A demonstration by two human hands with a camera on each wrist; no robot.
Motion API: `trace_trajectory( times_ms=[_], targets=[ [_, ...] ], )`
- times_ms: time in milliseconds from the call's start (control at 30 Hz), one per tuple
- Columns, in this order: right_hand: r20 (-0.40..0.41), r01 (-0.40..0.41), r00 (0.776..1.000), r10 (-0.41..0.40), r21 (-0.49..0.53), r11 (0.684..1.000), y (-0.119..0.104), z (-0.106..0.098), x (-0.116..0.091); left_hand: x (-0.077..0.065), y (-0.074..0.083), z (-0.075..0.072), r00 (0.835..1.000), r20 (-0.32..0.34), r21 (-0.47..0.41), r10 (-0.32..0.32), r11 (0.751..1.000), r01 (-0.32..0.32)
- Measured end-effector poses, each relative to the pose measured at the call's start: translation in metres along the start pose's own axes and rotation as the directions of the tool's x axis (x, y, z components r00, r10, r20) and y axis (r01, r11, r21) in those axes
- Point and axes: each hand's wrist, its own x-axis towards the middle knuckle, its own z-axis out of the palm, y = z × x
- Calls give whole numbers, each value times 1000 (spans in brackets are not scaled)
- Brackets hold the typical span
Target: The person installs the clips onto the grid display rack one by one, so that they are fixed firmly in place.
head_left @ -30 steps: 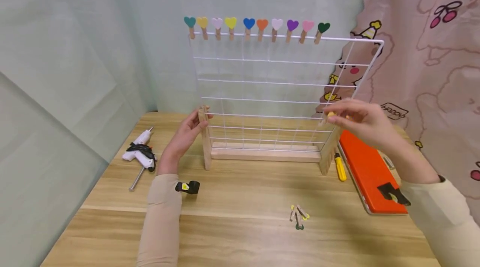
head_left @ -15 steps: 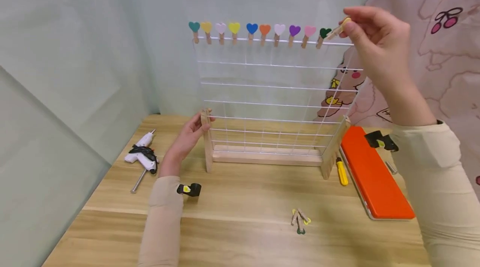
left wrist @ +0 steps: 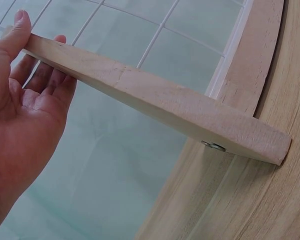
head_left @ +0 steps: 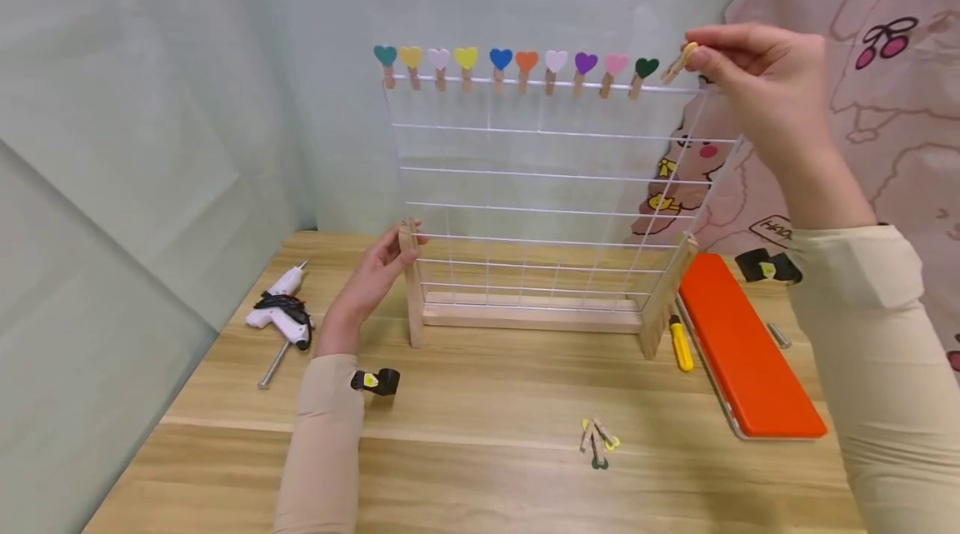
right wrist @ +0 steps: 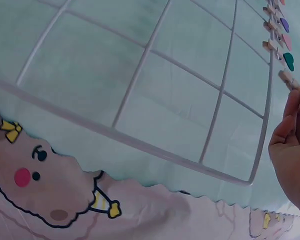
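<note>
A white wire grid (head_left: 525, 132) stands upright in a wooden stand (head_left: 532, 318). Along its top wire sits a row of several small wooden clothespins with coloured hearts, ending at a dark green heart clothespin (head_left: 645, 72). Just right of that one, my right hand (head_left: 783, 92) pinches a yellow heart clothespin (head_left: 673, 70) between thumb and fingers. Its wooden tip is at the top wire; whether it bites the wire I cannot tell. My left hand (head_left: 371, 274) holds the top of the stand's left post (left wrist: 155, 95), thumb on one side and fingers on the other.
Several loose heart clothespins (head_left: 597, 441) lie on the table (head_left: 465, 401) in front. A white glue gun (head_left: 281, 313) lies at left. A yellow-handled tool (head_left: 681, 344), an orange case (head_left: 750, 351) and a small metal piece (head_left: 778, 336) lie at right.
My right hand has risen from beside the right post to the top wire, carrying the yellow heart clothespin, then shifted slightly. My left hand stays on the left post.
</note>
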Motion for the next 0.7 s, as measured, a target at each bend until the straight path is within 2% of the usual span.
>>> trace_trajectory(
  times_ms=[100,233,533,700],
  targets=[
    [13,53,999,-51,-173,984,0,0,-1,0,1,0,1000,5,-1,-13,1000,13],
    [11,110,994,-112,-296,949,0,1,0,0,1,0,1000,6,-3,-11,1000,11],
    [89,152,988,-128,-379,913,0,3,3,-1,1,-1,1000,5,2,4,1000,-4],
    [156,91,987,-38,-353,931,-3,-1,6,0,1,-1,1000,-1,7,0,1000,0]
  ],
)
